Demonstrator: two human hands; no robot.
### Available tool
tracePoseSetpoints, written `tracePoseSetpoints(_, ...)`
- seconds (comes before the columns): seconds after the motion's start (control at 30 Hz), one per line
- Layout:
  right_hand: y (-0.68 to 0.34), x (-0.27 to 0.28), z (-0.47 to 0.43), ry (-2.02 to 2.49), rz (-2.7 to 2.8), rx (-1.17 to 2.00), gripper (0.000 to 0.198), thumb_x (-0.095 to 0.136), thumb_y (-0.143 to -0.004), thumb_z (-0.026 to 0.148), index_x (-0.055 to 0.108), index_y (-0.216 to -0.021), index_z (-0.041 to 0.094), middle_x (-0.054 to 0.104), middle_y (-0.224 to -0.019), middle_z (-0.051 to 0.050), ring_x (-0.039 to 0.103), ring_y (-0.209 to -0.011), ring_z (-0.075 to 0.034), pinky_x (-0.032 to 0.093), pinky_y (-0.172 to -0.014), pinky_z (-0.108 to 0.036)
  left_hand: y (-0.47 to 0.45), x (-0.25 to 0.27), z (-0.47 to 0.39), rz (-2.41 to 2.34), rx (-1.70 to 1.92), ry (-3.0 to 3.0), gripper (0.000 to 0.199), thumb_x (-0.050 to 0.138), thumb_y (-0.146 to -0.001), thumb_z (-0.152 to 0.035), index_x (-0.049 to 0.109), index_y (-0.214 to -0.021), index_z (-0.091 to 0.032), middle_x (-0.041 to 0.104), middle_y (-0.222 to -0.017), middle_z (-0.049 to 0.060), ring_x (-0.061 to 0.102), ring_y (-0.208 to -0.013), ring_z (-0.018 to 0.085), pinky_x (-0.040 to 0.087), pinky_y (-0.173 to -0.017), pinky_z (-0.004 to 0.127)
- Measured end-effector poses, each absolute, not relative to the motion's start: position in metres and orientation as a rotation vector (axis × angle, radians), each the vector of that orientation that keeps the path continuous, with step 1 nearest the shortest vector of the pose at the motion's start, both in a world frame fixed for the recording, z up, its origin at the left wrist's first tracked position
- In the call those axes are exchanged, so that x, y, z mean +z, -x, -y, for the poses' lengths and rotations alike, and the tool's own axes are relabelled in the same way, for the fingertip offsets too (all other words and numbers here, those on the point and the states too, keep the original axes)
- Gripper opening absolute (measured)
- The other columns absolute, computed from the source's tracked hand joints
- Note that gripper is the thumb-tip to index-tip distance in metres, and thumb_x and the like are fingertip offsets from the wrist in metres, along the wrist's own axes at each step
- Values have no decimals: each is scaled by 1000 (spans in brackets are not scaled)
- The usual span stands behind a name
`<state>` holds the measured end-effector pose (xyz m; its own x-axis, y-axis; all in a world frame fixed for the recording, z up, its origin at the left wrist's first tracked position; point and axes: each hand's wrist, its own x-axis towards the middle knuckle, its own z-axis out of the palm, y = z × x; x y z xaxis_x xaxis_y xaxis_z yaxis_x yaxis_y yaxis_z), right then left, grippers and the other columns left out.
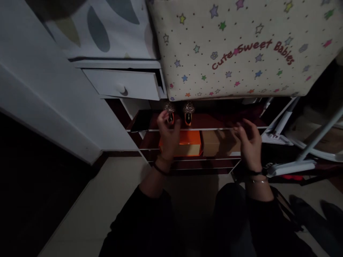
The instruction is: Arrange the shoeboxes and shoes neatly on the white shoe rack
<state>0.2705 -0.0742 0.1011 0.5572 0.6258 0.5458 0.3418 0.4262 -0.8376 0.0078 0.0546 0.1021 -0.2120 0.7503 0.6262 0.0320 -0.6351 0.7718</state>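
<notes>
A pair of shoes with glittery tops stands on the upper dark red shelf (214, 122). Just in front of the left shoe (169, 108) is my left hand (169, 135), its thumb and fingers apart; whether a fingertip touches that shoe I cannot tell. The right shoe (188, 111) stands beside it, untouched. My right hand (251, 144) hovers near the shelf's right end with fingers loosely curved and apart, and nothing shows in it. Below the shoes, an orange box (189, 142) and a brown cardboard box (218, 142) sit side by side on the lower shelf.
A flat black object (142, 120) lies at the upper shelf's left end. Above are a slightly ajar white drawer (120, 84) and a large star-printed fabric box (241, 50) overhanging the shelves. A white-framed folding item (292, 167) stands at right. The white wall (61, 92) borders the left.
</notes>
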Motion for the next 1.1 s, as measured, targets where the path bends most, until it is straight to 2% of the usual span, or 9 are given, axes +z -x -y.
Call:
tracePoseSetpoints(0.1, -298, 74, 118, 1139, 728, 215, 43, 78, -90, 52, 71, -126, 30, 76, -123, -5, 76, -103, -20, 60, -101, -44, -64, 106, -15, -655, 1616, -1453, 52, 76, -91, -56, 58, -134, -35, 65, -131, 9, 62, -131, 27, 50, -117, 45)
tracePoseSetpoints(0.17, -306, 59, 143, 1123, 612, 226, 39, 81, -88, 49, 72, -122, 31, 77, -119, -4, 76, -97, -18, 61, -96, -40, -110, 112, 4, -488, 1344, -1271, 49, 75, -91, -53, 60, -135, -36, 68, -128, 9, 65, -130, 27, 49, -118, 48)
tracePoseSetpoints(0.33, -316, 40, 184, 1094, 493, 241, 31, 83, -87, 44, 75, -116, 34, 76, -113, -2, 75, -94, -18, 62, -95, -41, -216, 133, 18, -347, 802, -795, 73, 82, -84, -50, 50, -150, -45, 57, -157, 10, 56, -147, 30, 46, -122, 51)
tracePoseSetpoints(0.47, -333, 37, 197, 1119, 506, 231, 32, 83, -86, 46, 75, -115, 34, 77, -114, -4, 75, -93, -21, 62, -96, -46, -263, 150, 4, -439, 784, -584, 90, 83, -81, -48, 36, -158, -51, 39, -172, 9, 42, -159, 31, 48, -119, 50)
tracePoseSetpoints(0.57, -346, 36, 199, 1113, 502, 239, 33, 83, -87, 46, 75, -116, 33, 77, -114, -4, 74, -92, -19, 62, -93, -42, -275, 157, -6, -477, 804, -573, 84, 80, -85, -46, 38, -157, -46, 35, -173, 12, 38, -161, 31, 48, -119, 48)
tracePoseSetpoints(0.67, -353, 34, 197, 1122, 500, 256, 36, 83, -88, 46, 74, -118, 29, 77, -113, -4, 73, -91, -16, 60, -91, -37, -272, 160, -7, -539, 816, -629, 65, 75, -90, -45, 47, -149, -39, 44, -165, 15, 42, -158, 31, 48, -119, 46)
tracePoseSetpoints(0.8, -356, 35, 188, 1140, 536, 292, 42, 83, -87, 50, 74, -118, 24, 77, -114, -6, 72, -91, -15, 58, -89, -34, -255, 159, -2, -595, 863, -723, 47, 74, -93, -50, 53, -132, -34, 59, -144, 10, 64, -135, 28, 51, -112, 40)
tracePoseSetpoints(0.93, -370, 48, 157, 1156, 599, 352, 43, 84, -85, 51, 73, -117, 24, 77, -116, -6, 72, -92, -16, 58, -88, -32, -228, 156, -4, -607, 960, -816, 44, 71, -94, -61, 50, -121, -34, 65, -135, 6, 73, -112, 26, 55, -104, 43)
tracePoseSetpoints(1.1, -411, 88, 79, 1132, 664, 567, 52, 88, -75, 44, 66, -118, 26, 76, -106, -1, 74, -86, -15, 62, -81, -29, -198, 159, -22, -637, 981, -847, 48, 69, -92, -68, 47, -116, -33, 68, -136, 7, 76, -104, 27, 58, -96, 46)
